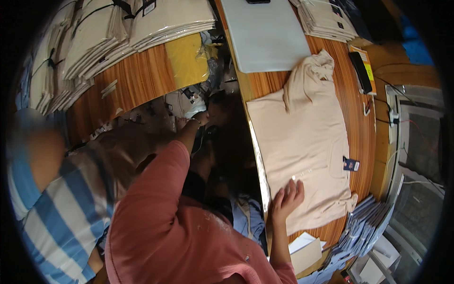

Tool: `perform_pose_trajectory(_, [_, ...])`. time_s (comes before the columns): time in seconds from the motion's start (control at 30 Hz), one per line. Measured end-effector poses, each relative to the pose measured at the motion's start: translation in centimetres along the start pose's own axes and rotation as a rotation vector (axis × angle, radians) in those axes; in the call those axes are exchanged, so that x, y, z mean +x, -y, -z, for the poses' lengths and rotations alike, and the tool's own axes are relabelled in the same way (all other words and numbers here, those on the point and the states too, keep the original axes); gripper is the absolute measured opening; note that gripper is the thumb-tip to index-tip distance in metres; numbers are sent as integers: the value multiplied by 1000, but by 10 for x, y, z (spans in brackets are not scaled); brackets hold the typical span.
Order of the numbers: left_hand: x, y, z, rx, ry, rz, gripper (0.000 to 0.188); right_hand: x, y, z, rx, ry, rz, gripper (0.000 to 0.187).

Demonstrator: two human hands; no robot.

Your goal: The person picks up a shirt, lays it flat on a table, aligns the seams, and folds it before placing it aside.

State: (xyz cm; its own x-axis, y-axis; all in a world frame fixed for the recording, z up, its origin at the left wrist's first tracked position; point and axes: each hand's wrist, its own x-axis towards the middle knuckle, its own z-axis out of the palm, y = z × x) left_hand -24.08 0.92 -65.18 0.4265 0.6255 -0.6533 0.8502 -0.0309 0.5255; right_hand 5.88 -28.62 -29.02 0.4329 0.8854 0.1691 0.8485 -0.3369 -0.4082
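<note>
A pale beige garment (307,137) lies spread on the wooden table to my right, its upper end bunched up. A dark tag (351,164) rests at its right edge. My right hand (289,199) is on the cloth near the table's inner edge, fingers stretched out, with nothing in them. Small clear bits (297,178) sit just beyond the fingertips. My left arm reaches away and down into the gap between the tables. There my left hand (202,118) is at a heap of plastic-wrapped packs (182,104); its fingers are too dark and small to read.
Stacked bagged garments (99,42) and a yellow sheet (187,59) cover the left table. Beyond the garment lies a pale grey board (265,35). Folded blue clothes (362,222) and papers (302,253) are near right. A person in a striped shirt (71,203) is close on my left.
</note>
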Motion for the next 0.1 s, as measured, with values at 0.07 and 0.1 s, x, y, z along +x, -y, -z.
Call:
perform_pose_trajectory(0.07, [29, -36, -5, 92, 41, 66, 31, -10, -4, -5, 68, 14, -92, 41])
perform_pose_trajectory(0.1, [55, -53, 3, 103, 37, 25, 31, -11, 2, 0, -4, 30, -94, 41])
